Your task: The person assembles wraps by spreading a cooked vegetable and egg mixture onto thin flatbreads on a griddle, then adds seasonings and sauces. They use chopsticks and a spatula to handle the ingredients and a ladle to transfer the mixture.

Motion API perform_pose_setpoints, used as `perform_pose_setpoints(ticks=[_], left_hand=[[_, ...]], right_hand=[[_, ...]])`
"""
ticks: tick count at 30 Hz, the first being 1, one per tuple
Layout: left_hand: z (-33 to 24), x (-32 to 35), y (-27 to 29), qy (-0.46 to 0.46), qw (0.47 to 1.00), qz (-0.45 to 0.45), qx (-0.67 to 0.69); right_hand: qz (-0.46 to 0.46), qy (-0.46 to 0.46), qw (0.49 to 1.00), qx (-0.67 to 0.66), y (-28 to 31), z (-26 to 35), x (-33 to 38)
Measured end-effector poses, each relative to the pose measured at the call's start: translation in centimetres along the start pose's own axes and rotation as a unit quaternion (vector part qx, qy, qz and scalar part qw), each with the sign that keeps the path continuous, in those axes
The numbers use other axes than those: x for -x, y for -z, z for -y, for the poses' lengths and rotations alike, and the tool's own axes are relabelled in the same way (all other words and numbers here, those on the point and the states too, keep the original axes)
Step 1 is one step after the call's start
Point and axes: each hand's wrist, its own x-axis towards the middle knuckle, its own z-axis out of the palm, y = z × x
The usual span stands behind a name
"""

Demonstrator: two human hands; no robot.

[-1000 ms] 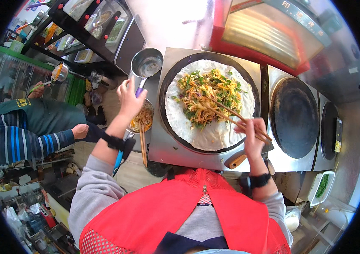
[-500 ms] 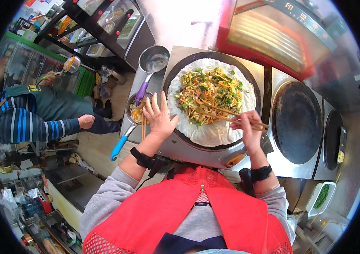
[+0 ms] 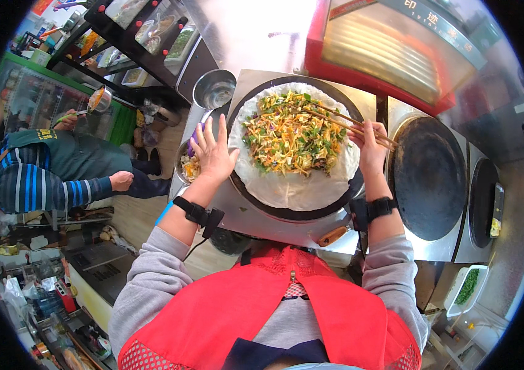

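A white, thin round pancake (image 3: pixel 277 192) lies on a black round griddle (image 3: pixel 286 214), topped with a spread heap of shredded vegetables and greens (image 3: pixel 292 139). In my right hand (image 3: pixel 371 147) is a pair of wooden chopsticks (image 3: pixel 334 119), their tips at the far right part of the heap. My left hand (image 3: pixel 214 154) hovers with fingers spread at the griddle's left side, holding nothing. Partly behind it are a metal pan of mixed food (image 3: pixel 188 166) and the purple handle (image 3: pixel 196 139) of a metal ladle (image 3: pixel 214 90).
Two more black griddles (image 3: pixel 431 179) (image 3: pixel 483 200) stand to the right. A wooden-handled tool (image 3: pixel 333 236) lies at the front edge. Behind is a red-framed glass cabinet (image 3: pixel 385 55). At left, a person in a green apron (image 3: pixel 71 154) holds a ladle of food (image 3: pixel 99 100).
The chopsticks have moved from the heap's lower middle to its far right, and my right hand has gone farther away. The filling lies more evenly spread. My left hand stays spread.
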Motion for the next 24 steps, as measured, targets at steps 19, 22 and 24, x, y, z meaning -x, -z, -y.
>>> perform_pose_setpoints(ticks=[19, 22, 24], left_hand=[[0.5, 11.8, 1.2, -0.136, 0.904, -0.151, 0.375], [2.9, 17.4, 0.9, -0.179, 0.915, -0.096, 0.349], [4.7, 21.3, 0.1, -0.175, 0.925, -0.022, 0.336]], right_hand=[[0.052, -0.053, 0.988, 0.138, 2.5, 3.7, 10.2], [0.002, -0.074, 0.982, 0.176, 0.9, 3.5, 9.2], [0.016, -0.008, 0.992, 0.127, -0.3, 3.1, 8.6]])
